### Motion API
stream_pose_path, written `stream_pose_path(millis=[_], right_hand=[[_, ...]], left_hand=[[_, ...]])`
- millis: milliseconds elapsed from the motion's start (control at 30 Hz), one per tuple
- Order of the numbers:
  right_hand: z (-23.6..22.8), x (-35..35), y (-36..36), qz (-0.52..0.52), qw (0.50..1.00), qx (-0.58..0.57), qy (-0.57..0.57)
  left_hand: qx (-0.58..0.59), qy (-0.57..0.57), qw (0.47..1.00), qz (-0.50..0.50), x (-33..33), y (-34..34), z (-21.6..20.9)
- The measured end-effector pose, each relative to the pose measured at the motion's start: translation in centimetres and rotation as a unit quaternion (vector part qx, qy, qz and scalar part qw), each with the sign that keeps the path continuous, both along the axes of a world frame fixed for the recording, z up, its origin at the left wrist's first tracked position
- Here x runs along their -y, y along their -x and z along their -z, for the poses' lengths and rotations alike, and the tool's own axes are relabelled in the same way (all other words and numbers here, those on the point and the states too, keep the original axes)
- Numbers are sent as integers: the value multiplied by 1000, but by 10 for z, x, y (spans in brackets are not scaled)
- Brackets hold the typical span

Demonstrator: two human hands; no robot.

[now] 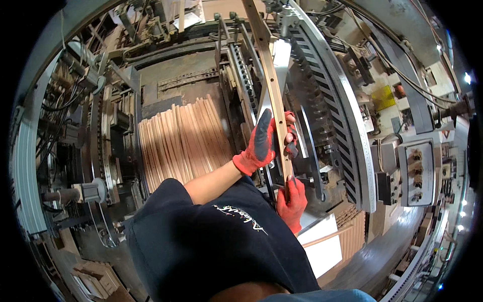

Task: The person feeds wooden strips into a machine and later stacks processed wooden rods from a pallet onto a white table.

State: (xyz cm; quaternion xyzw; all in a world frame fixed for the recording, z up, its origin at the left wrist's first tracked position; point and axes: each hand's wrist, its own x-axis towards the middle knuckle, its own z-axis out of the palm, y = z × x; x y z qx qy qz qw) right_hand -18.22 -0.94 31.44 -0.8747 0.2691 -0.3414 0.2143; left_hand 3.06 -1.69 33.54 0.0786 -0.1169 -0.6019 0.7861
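Observation:
A long narrow wooden strip (272, 80) with a row of small dark holes runs from the top of the view down to my hands, tilted slightly. My left hand (261, 143), in a red glove with a dark palm, is closed around it, with the thumb along one side and bare fingertips showing on the other. Farther down, my right hand (292, 204), also red-gloved, grips the strip near its lower end. Part of the right hand's fingers is hidden. Left of my left forearm lies a row of wooden strips (183, 136), side by side.
Machine rails and chains (241, 65) stand just beyond my hands. A curved metal beam with dark slots (347, 136) rises at the right, near a control box (418, 171) with knobs. More stacked strips (354, 236) and a white sheet (322, 246) lie by my right side.

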Motion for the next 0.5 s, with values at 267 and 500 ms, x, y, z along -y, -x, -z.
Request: stream_pose_path(millis=[267, 500], right_hand=[[18, 3, -10, -42, 996, 54, 63], [4, 15, -44, -82, 995, -52, -27]], left_hand=[[98, 19, 992, -76, -19, -10, -12], [217, -241, 944, -62, -31, 29, 35]])
